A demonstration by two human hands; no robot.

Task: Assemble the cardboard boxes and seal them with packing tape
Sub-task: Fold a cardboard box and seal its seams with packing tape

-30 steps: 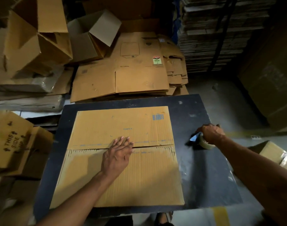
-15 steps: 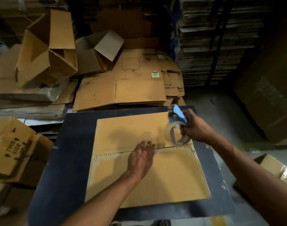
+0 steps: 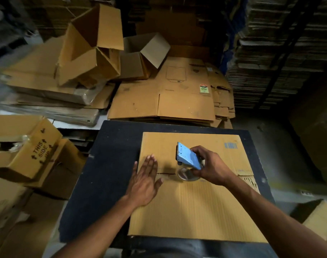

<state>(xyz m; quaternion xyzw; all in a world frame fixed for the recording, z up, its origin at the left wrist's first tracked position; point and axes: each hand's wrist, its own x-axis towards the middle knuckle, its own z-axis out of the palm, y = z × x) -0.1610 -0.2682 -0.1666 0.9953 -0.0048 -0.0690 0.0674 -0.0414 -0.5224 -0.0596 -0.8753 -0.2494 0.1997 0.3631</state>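
bench (image 3: 110, 183): dark top, box carried on it
box (image 3: 196, 207): flaps closed, seam run left-right across the middle
left hand (image 3: 144, 183): laid flat, fingers straight, at seam's left end
right hand (image 3: 213, 168): grip closed round tape dispenser (image 3: 188, 157), held just above seam, right of left hand

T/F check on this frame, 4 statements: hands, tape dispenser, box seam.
1. The right hand grips the blue tape dispenser. True.
2. The left hand lies flat on the cardboard box. True.
3. The dispenser rests on the black table, beside the box. False: it is held over the seam.
4. The box's top flaps stand upright. False: they are folded flat.
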